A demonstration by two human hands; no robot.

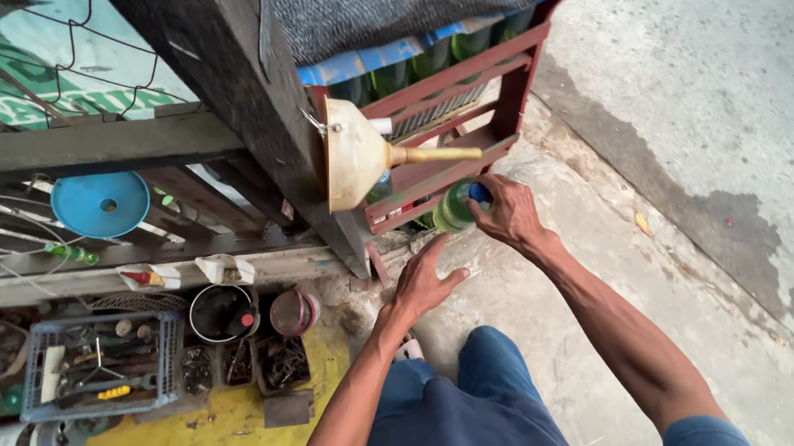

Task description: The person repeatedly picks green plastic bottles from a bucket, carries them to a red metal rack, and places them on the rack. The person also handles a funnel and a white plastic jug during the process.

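Head view, one frame.

Sign point(11, 68): top left, behind wire mesh. Flat painted board, green ground with pale, whitish shapes. Only its lower part is in view, cut by the frame edge and the dark post.

Small packets point(149, 277): on the ledge under the blue disc, left of centre. One whitish with a red and yellow patch; a second white one just beside it to the right point(228, 268), crumpled and partly open. Print too small to tell.

Bottle point(455, 208): green, blue cap, at the foot of the red rack, held in the right hand point(512, 212). No label can be made out on it.

No screens seen.
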